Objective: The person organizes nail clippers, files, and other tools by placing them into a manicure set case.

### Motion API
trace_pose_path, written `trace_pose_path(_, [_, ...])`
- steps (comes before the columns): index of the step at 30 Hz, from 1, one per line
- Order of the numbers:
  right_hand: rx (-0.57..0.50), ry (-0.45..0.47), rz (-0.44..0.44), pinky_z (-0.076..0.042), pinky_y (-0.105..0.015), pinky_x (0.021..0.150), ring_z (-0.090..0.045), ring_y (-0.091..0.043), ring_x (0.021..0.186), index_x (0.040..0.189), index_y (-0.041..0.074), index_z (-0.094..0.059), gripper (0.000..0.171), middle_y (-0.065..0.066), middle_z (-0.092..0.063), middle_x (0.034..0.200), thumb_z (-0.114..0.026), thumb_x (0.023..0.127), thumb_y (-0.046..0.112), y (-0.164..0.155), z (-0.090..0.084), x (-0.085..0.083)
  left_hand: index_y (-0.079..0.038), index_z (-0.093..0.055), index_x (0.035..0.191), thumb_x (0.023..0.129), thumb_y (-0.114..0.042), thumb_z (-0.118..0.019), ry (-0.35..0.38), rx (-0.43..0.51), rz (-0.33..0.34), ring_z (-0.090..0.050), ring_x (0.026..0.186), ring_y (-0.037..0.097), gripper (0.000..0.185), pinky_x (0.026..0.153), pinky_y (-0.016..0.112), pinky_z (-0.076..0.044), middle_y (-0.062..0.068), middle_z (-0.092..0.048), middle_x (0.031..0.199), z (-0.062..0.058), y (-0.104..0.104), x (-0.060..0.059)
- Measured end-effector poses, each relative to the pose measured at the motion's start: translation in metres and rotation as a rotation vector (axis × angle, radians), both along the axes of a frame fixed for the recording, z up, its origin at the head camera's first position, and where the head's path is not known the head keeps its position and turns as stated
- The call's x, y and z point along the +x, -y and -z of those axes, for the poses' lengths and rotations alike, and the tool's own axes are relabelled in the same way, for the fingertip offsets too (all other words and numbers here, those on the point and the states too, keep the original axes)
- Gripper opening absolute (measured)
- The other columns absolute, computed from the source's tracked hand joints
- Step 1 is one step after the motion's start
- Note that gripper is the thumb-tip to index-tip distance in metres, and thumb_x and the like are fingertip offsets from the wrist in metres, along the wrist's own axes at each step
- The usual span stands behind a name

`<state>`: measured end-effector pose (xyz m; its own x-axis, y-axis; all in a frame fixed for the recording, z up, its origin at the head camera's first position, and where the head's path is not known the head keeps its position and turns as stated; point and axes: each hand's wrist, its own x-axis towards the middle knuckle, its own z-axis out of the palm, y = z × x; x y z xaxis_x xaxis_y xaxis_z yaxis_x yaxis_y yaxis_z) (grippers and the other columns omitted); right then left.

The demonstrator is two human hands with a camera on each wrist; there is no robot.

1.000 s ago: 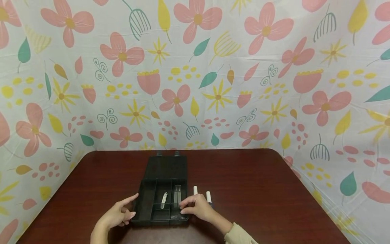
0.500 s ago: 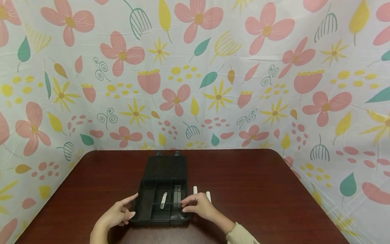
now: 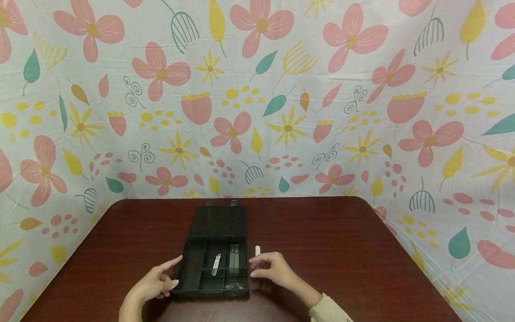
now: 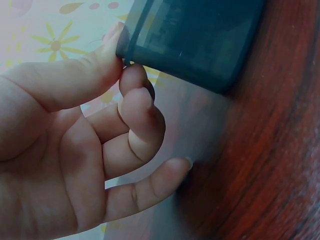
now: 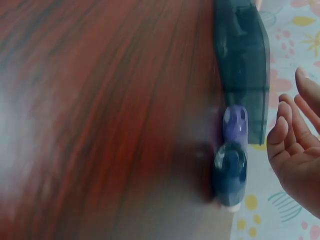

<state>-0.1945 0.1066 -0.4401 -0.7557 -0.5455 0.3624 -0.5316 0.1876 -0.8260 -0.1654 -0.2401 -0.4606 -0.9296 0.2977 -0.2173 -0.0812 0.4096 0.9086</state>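
A black plastic compartment box (image 3: 193, 264) lies with its lid (image 3: 219, 221) folded back. My left hand (image 3: 150, 284) holds its front left corner, index finger along the side and thumb at the front; the left wrist view shows the thumb on the box's corner (image 4: 200, 50). Just off the box's right side is my right hand (image 3: 271, 270), fingers loosely curved and nothing between them in the right wrist view. Beside it are a purple glossy bottle (image 5: 235, 125) and a dark blue one (image 5: 230, 172); one white cap (image 3: 258, 250) shows behind the hand.
In the box's middle compartment lies a nail clipper (image 3: 216, 264). The right one holds a clear case with grey strips (image 3: 234, 259), and small clear pieces (image 3: 235, 286) sit in front. The dark wood table (image 3: 322, 241) ends at a flowered cloth (image 3: 281, 134).
My right hand has drawn back to the right, from the box's right compartment to outside the wall. It now covers one white cap. The left hand has stayed on the box's corner.
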Motion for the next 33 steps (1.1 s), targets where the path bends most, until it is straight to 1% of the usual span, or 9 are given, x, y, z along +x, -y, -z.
trace_pose_path(6, [-0.003,0.032,0.006,-0.047,-0.029,0.059,-0.056,-0.012,0.067,0.094,-0.015,-0.061,0.025,-0.027,-0.060,0.081,-0.069,0.072,-0.005,-0.010,0.002,-0.001,-0.001,-0.024,0.140,0.083,-0.016,-0.064,0.001,0.003,0.002,-0.051,0.059,0.019,0.071,0.054,0.036,-0.042,0.003,-0.050,0.062,0.000,0.000,0.000])
trace_pose_path(9, [0.010,0.014,0.011,-0.046,-0.027,0.058,-0.054,-0.010,0.067,0.095,-0.013,-0.062,0.026,-0.024,-0.061,0.084,-0.070,0.072,-0.003,-0.016,0.012,-0.007,-0.001,-0.023,0.140,0.083,-0.017,-0.063,0.005,0.004,0.006,-0.051,0.059,0.019,0.071,0.054,0.036,-0.042,0.003,-0.051,0.063,-0.001,0.000,0.000])
trace_pose_path(13, [0.032,0.000,0.018,-0.046,-0.027,0.059,-0.057,-0.019,0.068,0.097,-0.010,-0.062,0.030,-0.019,-0.063,0.085,-0.073,0.072,0.003,-0.026,0.027,-0.017,-0.001,-0.023,0.140,0.083,-0.017,-0.063,0.004,0.001,0.008,-0.051,0.059,0.019,0.071,0.054,0.036,-0.042,0.003,-0.050,0.062,-0.001,0.000,0.000])
trace_pose_path(15, [0.041,0.009,0.020,-0.046,-0.026,0.059,-0.057,-0.019,0.069,0.098,-0.010,-0.062,0.032,-0.018,-0.063,0.084,-0.073,0.072,0.004,-0.031,0.031,-0.020,-0.001,-0.023,0.140,0.083,-0.017,-0.063,0.004,-0.002,0.007,-0.051,0.059,0.019,0.071,0.054,0.036,-0.042,0.003,-0.050,0.062,-0.001,0.000,0.000])
trace_pose_path(18, [0.051,0.025,0.021,-0.045,-0.026,0.059,-0.056,-0.020,0.068,0.100,-0.012,-0.060,0.034,-0.020,-0.062,0.082,-0.073,0.071,0.002,-0.037,0.033,-0.021,-0.001,-0.023,0.140,0.083,-0.017,-0.063,0.005,-0.006,0.004,-0.051,0.059,0.019,0.071,0.054,0.036,-0.042,0.003,-0.050,0.062,-0.002,0.000,0.001])
trace_pose_path(22, [0.062,-0.008,0.018,-0.045,-0.026,0.057,-0.056,-0.030,0.067,0.101,-0.014,-0.058,0.036,-0.023,-0.059,0.082,-0.072,0.071,-0.001,-0.045,0.035,-0.022,0.000,-0.023,0.140,0.083,-0.016,-0.063,0.008,-0.006,0.003,-0.051,0.058,0.019,0.071,0.054,0.036,-0.042,0.002,-0.049,0.061,-0.002,0.000,0.001])
trace_pose_path(24, [0.082,-0.015,0.027,-0.046,-0.026,0.057,-0.056,-0.031,0.067,0.103,-0.014,-0.057,0.039,-0.022,-0.059,0.084,-0.073,0.071,0.002,-0.048,0.034,-0.022,0.000,-0.023,0.140,0.083,-0.016,-0.063,0.008,-0.006,0.004,-0.051,0.058,0.019,0.071,0.054,0.036,-0.042,0.002,-0.049,0.061,-0.002,-0.001,0.001])
trace_pose_path(30, [0.182,0.020,0.080,-0.045,-0.025,0.060,-0.055,-0.022,0.072,0.109,-0.009,-0.056,0.051,-0.016,-0.056,0.090,-0.076,0.069,0.013,-0.058,0.031,-0.019,0.000,-0.023,0.140,0.083,-0.016,-0.063,0.005,-0.008,0.001,-0.051,0.058,0.019,0.071,0.054,0.036,-0.042,0.003,-0.050,0.062,-0.003,-0.001,0.002])
trace_pose_path(33, [0.239,0.020,0.097,-0.044,-0.024,0.058,-0.053,-0.020,0.072,0.112,-0.008,-0.055,0.055,-0.016,-0.054,0.095,-0.078,0.068,0.016,-0.062,0.031,-0.019,0.000,-0.023,0.140,0.083,-0.016,-0.063,0.007,-0.010,0.000,-0.051,0.058,0.019,0.071,0.054,0.036,-0.042,0.003,-0.050,0.062,-0.003,-0.002,0.002])
